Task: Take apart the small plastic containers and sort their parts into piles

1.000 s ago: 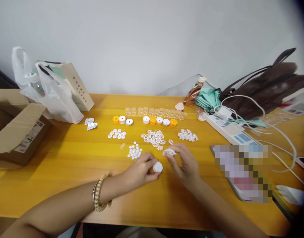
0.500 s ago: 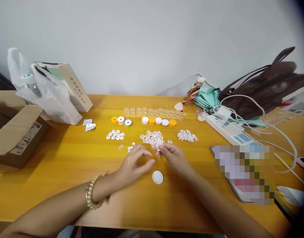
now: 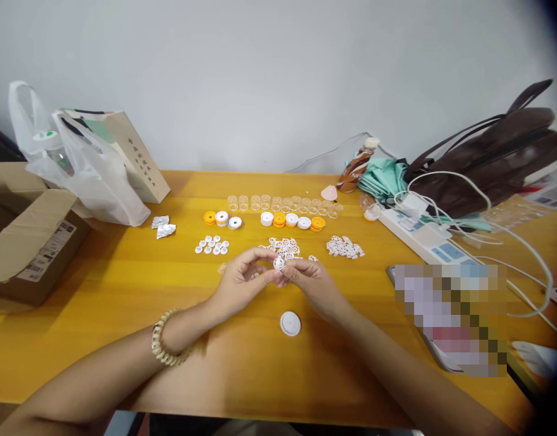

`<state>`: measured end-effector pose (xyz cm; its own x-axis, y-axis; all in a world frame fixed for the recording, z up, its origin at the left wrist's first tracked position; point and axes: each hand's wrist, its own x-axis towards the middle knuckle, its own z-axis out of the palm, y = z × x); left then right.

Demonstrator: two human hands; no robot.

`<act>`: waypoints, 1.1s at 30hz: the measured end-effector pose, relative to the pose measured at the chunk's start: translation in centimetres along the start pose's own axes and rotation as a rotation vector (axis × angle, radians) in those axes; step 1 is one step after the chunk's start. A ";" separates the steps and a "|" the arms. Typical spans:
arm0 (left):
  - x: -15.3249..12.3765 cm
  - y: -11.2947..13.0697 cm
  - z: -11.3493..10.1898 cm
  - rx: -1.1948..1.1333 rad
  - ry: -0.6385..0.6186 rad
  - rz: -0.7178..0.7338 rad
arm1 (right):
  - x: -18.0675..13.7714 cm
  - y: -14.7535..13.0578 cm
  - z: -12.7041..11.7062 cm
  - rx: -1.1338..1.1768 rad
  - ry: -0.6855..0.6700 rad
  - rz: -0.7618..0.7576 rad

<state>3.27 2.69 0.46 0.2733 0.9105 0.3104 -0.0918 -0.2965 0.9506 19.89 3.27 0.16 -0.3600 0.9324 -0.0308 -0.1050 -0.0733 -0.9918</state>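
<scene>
Between the fingertips of both hands is a small round white plastic piece with openings in it [image 3: 279, 263]. My left hand [image 3: 242, 280] pinches it from the left, thumb below and forefinger above. My right hand [image 3: 312, 283] grips its right side between thumb and fingers. A white round lid-like disc [image 3: 290, 324] lies on the table below the hands. Just behind them is a pile of flat white openwork pieces [image 3: 285, 245], partly covered by the fingers. Several small white round caps [image 3: 212, 245] lie to the left. My left hand hides some small parts there.
Clear plastic cups [image 3: 265, 202] stand in a row at the back, with orange and white round pieces [image 3: 279, 220] before them. More white pieces [image 3: 344, 246] lie right. A cardboard box [image 3: 51, 254] stands left; a power strip [image 3: 414, 233], cables and a blurred-out phone [image 3: 446, 327] lie right.
My left hand has come right and closed on the small white piece in my right hand. My right hand has shifted slightly left with it.
</scene>
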 end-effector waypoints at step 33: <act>-0.7 -1.8 -1.6 0.908 -0.153 0.688 | -0.8 1.1 0.4 -0.012 0.136 -0.006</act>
<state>1.68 3.03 -1.53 0.5519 0.4492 0.7026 0.4403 -0.8725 0.2120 19.65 2.33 -0.90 -0.2303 0.9723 -0.0402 -0.0959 -0.0638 -0.9933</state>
